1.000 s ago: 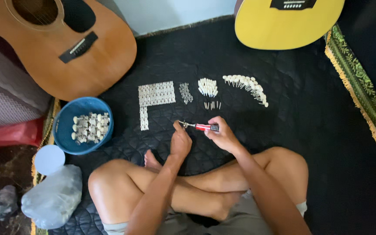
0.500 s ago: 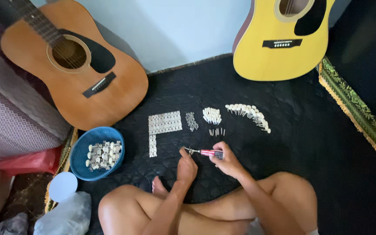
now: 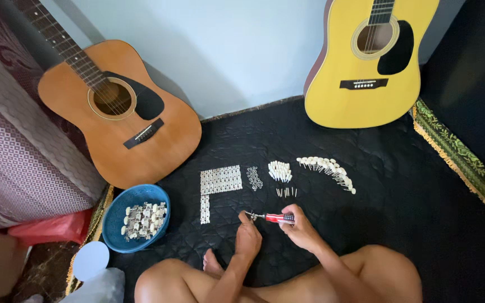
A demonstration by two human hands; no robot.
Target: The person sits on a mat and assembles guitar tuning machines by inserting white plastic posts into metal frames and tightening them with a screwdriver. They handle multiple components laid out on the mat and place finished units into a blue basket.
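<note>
Hands met over the black quilted mat point(image 3: 399, 185): right hand point(image 3: 301, 230) closed on a red-handled screwdriver point(image 3: 273, 217), left hand point(image 3: 248, 235) pinching a small part at its tip. A slip there risked dropping that part among the near rows of white pegs point(image 3: 326, 168).

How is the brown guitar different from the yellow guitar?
The brown guitar is orange-brown and leans tilted, its neck pointing up to the left. The yellow guitar is bright yellow and stands nearly upright against the wall. The brown guitar stands next to the blue bowl, while the yellow guitar is on the far side of the black mat. Both have round sound holes and dark pickguards.

Black quilted mat point(image 3: 399, 185) under white pegs point(image 3: 326, 168)
</note>
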